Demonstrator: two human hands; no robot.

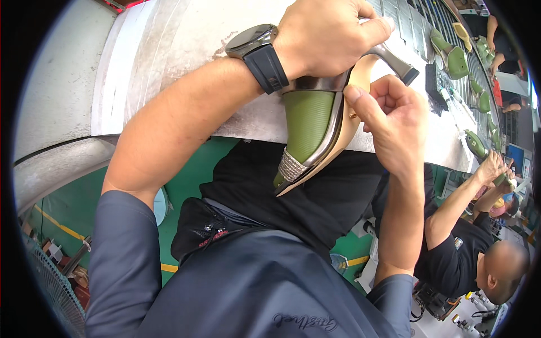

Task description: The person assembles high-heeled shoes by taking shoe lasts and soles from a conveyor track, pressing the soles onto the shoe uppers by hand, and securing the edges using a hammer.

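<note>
A pointed high-heeled shoe (332, 135) is held toe-down at the near edge of the bench. It has a beige sole, a dark metallic trim and heel, and a sparkling band across the toe. Inside it sits a green shoe last (309, 118). My left hand (324, 36), with a watch on its wrist, is closed around the heel end from above; its palm side is hidden. My right hand (394, 107) is closed, its thumb pressed on the sole's edge beside a small gold-coloured spot. Whether its curled fingers hold anything else is hidden.
The pale, worn bench (186, 50) spans the far side. A rack of metal rollers (420, 25) carries several green lasts (457, 62) at the right. A dark box (435, 83) stands near them. A co-worker (468, 259) at the right handles another piece.
</note>
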